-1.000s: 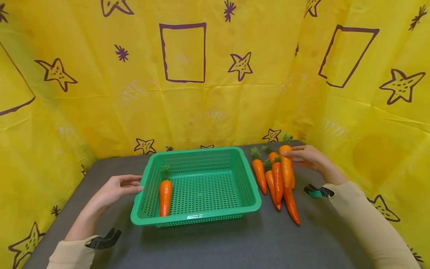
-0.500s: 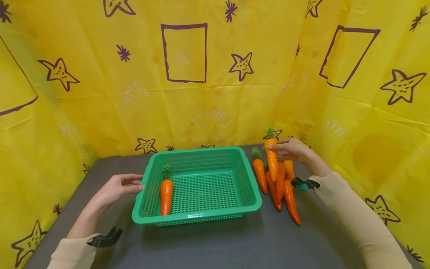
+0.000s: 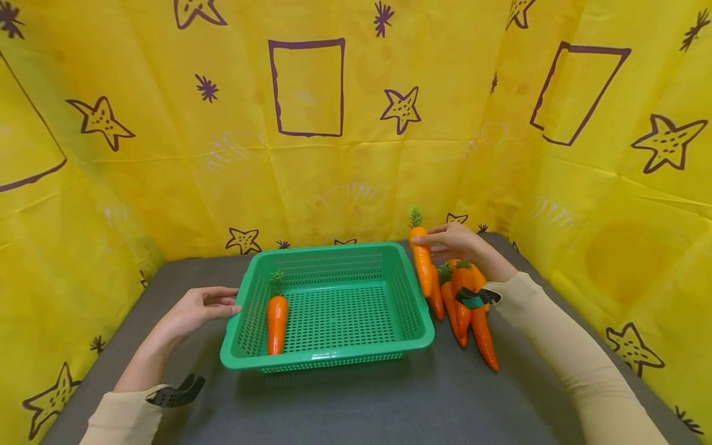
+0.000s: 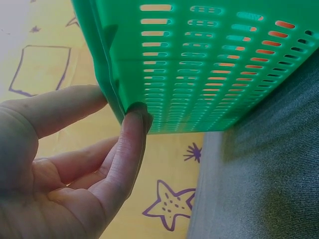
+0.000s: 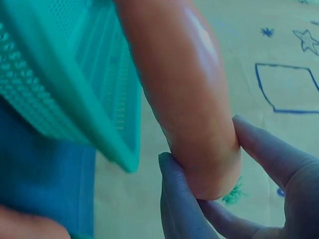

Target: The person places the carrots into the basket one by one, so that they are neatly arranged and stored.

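Pinching rim [image 3: 328, 356] and carrot [image 3: 421, 262], the hands [image 3: 196, 312] [image 3: 458, 241] flank the basket [image 3: 334, 315] opening.

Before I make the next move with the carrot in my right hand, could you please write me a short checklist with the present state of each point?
1. Grip on the held carrot: ok; the right hand pinches it near its leafy end.
2. Green basket held: ok; the left hand grips its left rim.
3. Held carrot over the basket's floor: not ok; the head view shows it at the right rim.
4. Height above that rim: cannot tell.
5. Room inside: ok; only one carrot lies there, toward the left wall.
6. Count of the loose carrots: cannot tell; the black wristband hides part of them.
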`<action>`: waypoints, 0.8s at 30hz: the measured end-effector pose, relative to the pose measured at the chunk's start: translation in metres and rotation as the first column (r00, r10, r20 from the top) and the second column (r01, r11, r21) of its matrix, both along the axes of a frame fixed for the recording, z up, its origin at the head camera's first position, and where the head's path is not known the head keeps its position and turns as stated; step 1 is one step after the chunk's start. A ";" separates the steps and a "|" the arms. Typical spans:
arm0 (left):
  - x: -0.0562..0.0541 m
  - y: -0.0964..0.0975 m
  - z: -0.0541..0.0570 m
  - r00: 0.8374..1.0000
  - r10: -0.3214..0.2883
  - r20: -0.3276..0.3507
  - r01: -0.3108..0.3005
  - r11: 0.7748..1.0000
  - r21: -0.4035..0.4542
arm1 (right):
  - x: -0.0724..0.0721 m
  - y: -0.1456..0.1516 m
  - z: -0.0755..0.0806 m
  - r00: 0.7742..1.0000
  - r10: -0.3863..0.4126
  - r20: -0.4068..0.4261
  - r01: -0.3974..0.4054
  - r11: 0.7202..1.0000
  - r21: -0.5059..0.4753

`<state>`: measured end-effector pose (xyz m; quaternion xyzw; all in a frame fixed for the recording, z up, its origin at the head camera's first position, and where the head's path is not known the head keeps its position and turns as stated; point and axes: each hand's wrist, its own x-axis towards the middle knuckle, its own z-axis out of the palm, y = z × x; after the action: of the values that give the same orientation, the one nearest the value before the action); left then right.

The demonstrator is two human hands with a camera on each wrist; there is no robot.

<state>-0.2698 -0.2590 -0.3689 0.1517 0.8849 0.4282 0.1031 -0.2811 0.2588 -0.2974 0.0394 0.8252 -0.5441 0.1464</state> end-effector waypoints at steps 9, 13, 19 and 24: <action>-0.001 -0.001 0.000 1.000 -0.007 0.001 0.007 1.000 0.009 | -0.009 -0.032 0.001 0.999 0.040 0.006 -0.040 0.999 -0.028; -0.001 -0.001 0.002 1.000 -0.012 0.001 0.012 1.000 0.008 | -0.012 -0.049 0.002 0.999 0.054 0.006 -0.054 0.998 -0.014; -0.001 -0.002 0.006 1.000 -0.014 0.008 0.014 1.000 -0.003 | -0.018 -0.076 0.000 0.996 0.084 0.013 -0.083 0.996 -0.028; -0.002 -0.001 0.006 1.000 -0.015 0.014 0.015 1.000 -0.016 | -0.024 -0.096 -0.002 0.996 0.086 0.035 -0.085 0.995 -0.052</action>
<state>-0.2720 -0.2603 -0.3625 0.1544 0.8865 0.4212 0.1138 -0.3046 0.1624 -0.2992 0.0103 0.8094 -0.5571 0.1856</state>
